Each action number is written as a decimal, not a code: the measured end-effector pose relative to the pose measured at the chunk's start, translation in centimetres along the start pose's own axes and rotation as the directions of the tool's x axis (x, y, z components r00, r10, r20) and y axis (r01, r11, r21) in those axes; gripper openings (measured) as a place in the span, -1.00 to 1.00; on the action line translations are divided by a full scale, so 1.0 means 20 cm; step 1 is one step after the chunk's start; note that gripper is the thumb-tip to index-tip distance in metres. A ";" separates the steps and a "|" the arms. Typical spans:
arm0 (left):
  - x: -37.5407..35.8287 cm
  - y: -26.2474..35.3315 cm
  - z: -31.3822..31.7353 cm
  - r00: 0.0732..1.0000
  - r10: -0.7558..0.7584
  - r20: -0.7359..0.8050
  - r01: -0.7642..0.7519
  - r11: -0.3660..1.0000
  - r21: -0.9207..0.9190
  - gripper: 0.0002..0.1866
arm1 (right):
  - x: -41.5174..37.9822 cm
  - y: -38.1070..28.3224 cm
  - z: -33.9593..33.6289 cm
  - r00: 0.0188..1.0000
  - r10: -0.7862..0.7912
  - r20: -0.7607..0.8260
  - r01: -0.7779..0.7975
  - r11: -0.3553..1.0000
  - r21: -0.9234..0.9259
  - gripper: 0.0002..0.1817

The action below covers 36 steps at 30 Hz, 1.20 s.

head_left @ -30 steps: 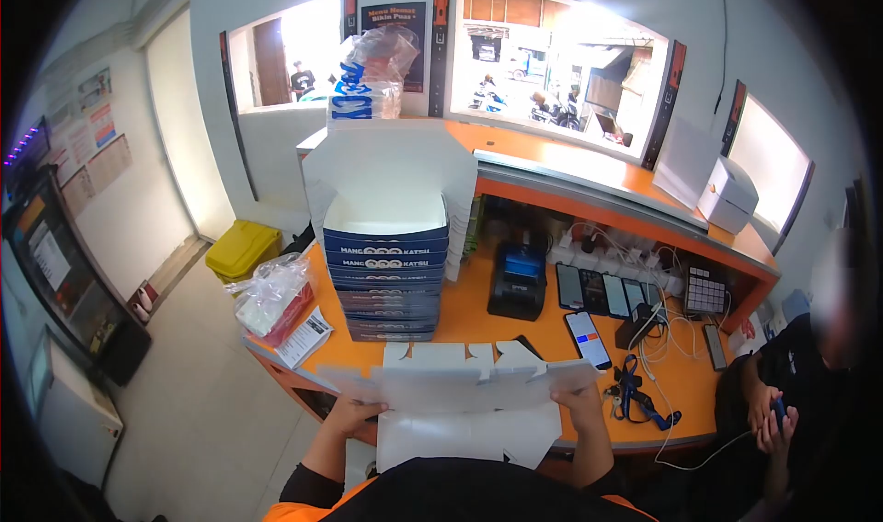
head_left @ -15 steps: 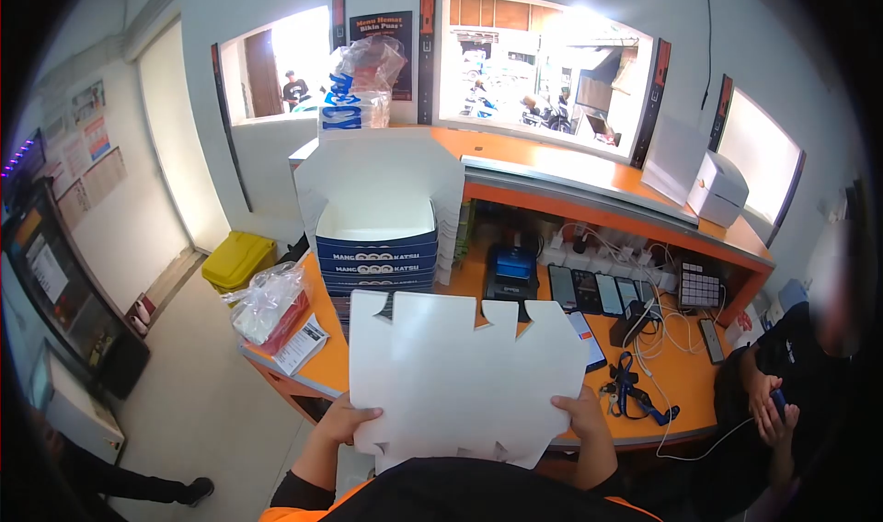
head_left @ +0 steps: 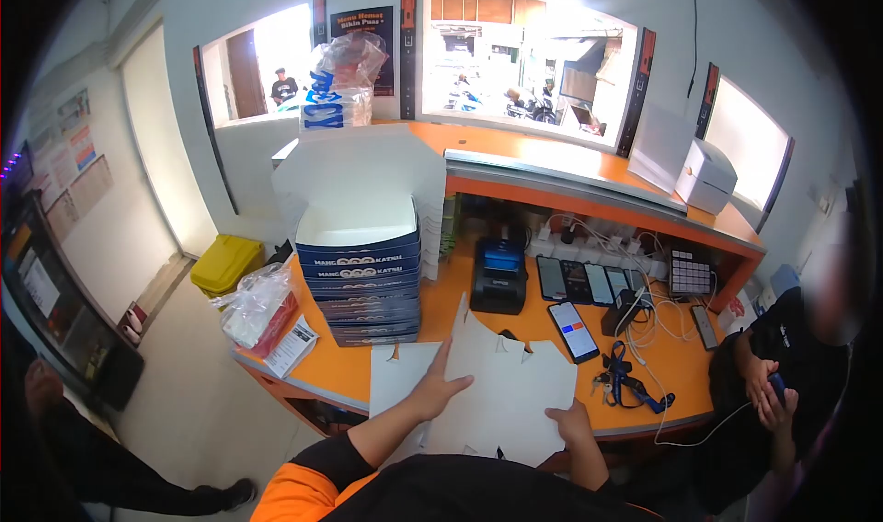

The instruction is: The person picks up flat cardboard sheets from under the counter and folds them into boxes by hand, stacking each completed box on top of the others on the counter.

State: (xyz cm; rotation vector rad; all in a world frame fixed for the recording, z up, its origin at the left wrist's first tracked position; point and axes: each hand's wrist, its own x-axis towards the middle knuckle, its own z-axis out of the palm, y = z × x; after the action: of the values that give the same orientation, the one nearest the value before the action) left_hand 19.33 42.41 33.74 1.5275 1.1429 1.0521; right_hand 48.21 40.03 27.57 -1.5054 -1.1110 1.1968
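A flat white cardboard blank [head_left: 501,398] with notched edges lies at the front of the orange counter, one upper flap standing up. My left hand [head_left: 441,386] rests on its left part, fingers spread, index finger pointing away from me. At the blank's right edge my right hand [head_left: 572,425] holds it, thumb on top and fingers hidden beneath. Beyond my left hand rises a stack of dark blue boxes [head_left: 363,287] with white insides and raised lids.
A phone [head_left: 573,331], keys on a lanyard [head_left: 625,384] and a black printer [head_left: 499,278] are on the counter. A plastic-wrapped red pack [head_left: 265,315] sits left. One person [head_left: 782,356] sits right; another person's leg [head_left: 138,467] is left.
My left hand has left the blank's left edge and moved right and forward onto its surface. The blank is lower and partly folded. The view has shifted, showing more of the phone.
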 end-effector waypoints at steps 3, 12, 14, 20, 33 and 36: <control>0.01 0.01 0.14 0.998 0.052 -0.029 -0.042 0.960 0.277 -0.11 | 0.00 -0.01 0.00 1.000 -0.001 -0.003 0.001 0.998 -0.069 -0.54; -0.03 -0.22 0.13 0.996 -0.079 -0.045 0.087 0.679 0.729 -0.16 | -0.01 -0.08 0.01 1.000 0.014 -0.010 -0.015 0.997 -0.081 -0.54; -0.04 -0.19 0.17 0.992 -0.118 -0.042 0.104 0.585 0.804 -0.17 | 0.00 -0.05 -0.02 0.999 0.040 0.007 -0.040 0.998 -0.046 -0.54; -0.03 -0.24 0.24 0.993 -0.103 -0.048 0.091 0.466 0.880 -0.15 | -0.03 -0.08 -0.03 0.996 0.087 -0.031 -0.087 0.996 0.000 -0.53; 0.20 -0.01 -0.13 0.847 -0.488 0.211 0.532 0.779 -0.332 -0.08 | 0.07 0.00 0.05 0.991 0.106 0.084 -0.113 0.990 0.087 -0.49; 0.23 0.20 -0.11 0.946 -0.295 0.132 0.292 0.956 0.037 -0.04 | 0.02 -0.02 0.20 0.998 0.070 -0.002 -0.069 0.984 0.162 -0.48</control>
State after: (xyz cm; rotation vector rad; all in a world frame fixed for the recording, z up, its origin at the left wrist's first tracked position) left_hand 18.80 46.73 38.64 1.3677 1.2403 0.7277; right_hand 44.22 40.99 27.32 -1.4331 -0.9390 1.2959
